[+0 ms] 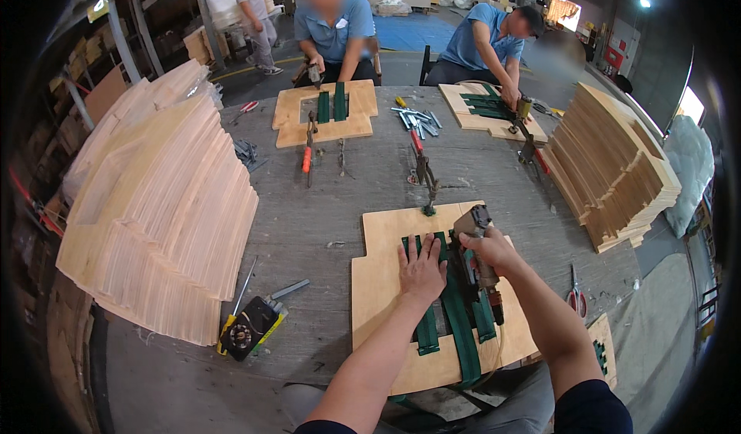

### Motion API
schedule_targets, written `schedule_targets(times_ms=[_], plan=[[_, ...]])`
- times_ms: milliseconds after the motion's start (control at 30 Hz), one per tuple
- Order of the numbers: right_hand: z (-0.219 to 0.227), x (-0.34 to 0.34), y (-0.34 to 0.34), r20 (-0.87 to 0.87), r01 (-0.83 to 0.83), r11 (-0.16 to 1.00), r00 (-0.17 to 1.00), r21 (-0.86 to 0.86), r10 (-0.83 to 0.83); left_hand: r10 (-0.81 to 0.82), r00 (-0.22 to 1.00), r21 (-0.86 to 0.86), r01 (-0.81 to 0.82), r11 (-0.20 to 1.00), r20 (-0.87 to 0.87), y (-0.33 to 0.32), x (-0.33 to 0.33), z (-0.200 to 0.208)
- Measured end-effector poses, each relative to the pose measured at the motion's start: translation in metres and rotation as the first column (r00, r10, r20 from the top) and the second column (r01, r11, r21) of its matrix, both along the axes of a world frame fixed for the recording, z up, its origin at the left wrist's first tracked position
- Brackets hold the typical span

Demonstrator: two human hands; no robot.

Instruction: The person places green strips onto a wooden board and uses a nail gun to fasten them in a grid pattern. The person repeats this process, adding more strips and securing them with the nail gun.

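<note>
In front of me on the table lies a plywood panel (378, 303) with a cut-out, crossed by several dark green webbing straps (461, 334). My left hand (423, 270) rests on the straps near the panel's far edge, fingers stretched out and spread. My right hand (494, 253) is wrapped round a pneumatic staple gun (472, 222), whose nose is over the straps just right of my left hand. The exact contact point of the nose is hidden. A toggle clamp (429, 187) with a red handle stands at the panel's far edge.
Tall stacks of cut plywood panels flank the table, left (177, 226) and right (610, 164). A black device with yellow edges (251, 330), scissors (575, 295) and staple strips (417, 121) lie on the table (301, 226). Two co-workers in blue work on similar panels opposite.
</note>
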State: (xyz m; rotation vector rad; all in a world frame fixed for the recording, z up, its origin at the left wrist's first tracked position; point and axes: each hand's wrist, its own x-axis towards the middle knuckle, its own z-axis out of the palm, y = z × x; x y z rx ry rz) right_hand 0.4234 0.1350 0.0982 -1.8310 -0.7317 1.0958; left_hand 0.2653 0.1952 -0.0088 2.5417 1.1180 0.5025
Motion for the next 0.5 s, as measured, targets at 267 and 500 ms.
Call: schedule_targets(times_ms=[267, 500], plan=[[0.001, -0.018, 0.028, 0.052, -0.055, 0.997, 0.997, -0.056, 0.057, 0.020, 1.000, 0.012, -0.020, 1.000, 0.020, 0.005, -0.004, -0.001], [-0.003, -0.019, 0.035, 0.064, -0.012, 0.998, 0.998, -0.054, 0.016, 0.018, 0.999, 0.005, -0.019, 1.000, 0.030, 0.004, -0.004, 0.000]])
